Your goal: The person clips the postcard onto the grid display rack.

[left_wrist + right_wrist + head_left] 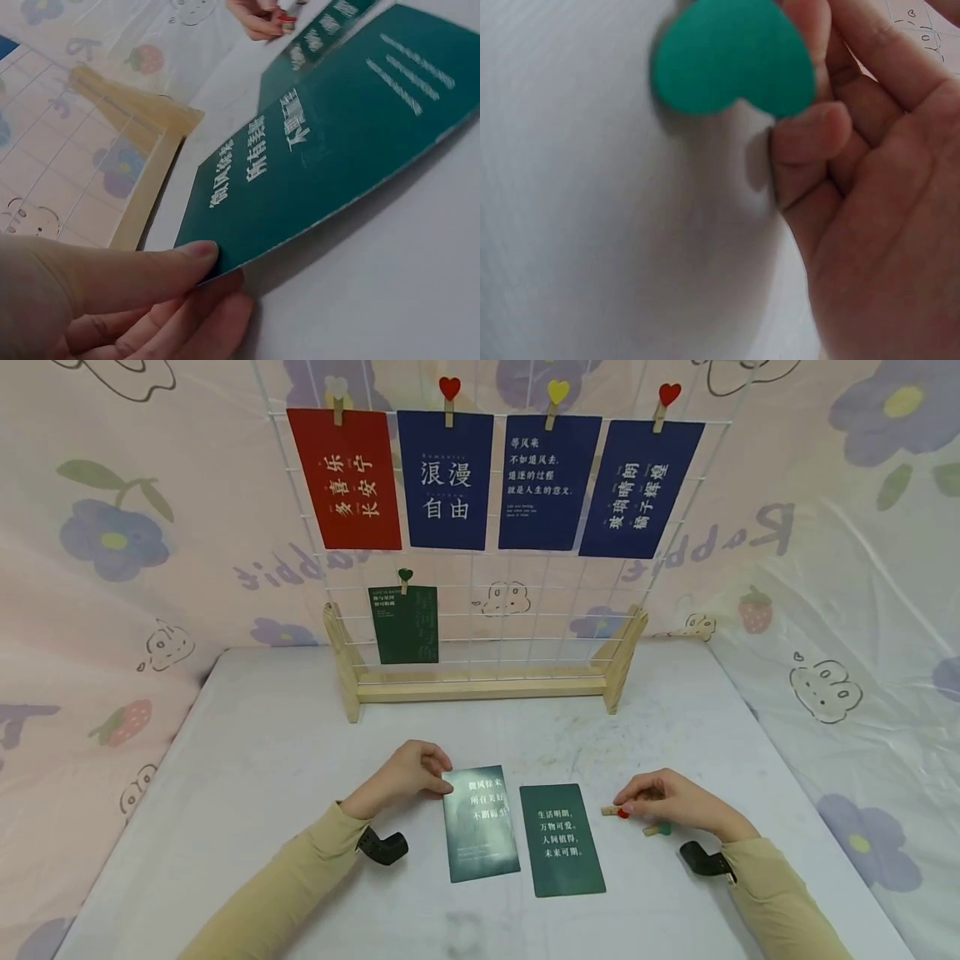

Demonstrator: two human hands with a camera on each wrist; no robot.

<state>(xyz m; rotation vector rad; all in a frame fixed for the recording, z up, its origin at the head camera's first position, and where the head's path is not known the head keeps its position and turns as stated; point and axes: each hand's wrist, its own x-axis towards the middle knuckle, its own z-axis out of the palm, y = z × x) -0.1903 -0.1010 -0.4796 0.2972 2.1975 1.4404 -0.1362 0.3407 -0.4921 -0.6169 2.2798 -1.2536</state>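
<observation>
My left hand (415, 771) pinches the upper left corner of a dark green card (481, 827) printed with white characters. In the left wrist view that corner lies between thumb and fingers, and the card's near edge tilts off the table. A second green card (562, 843) lies flat to its right. My right hand (675, 802) pinches a small wooden clothespin with a red heart (623, 812). A clothespin with a green heart (660, 829) is on the table beneath that hand; its heart (735, 60) looms large in the right wrist view.
Behind the cards stands a white wire grid on a wooden stand (480, 691). Clothespins hold a red card (348, 481), several blue cards (446, 481) and a smaller green card (407, 627) on it. Patterned cloth (847, 610) hangs around the white table (285, 727).
</observation>
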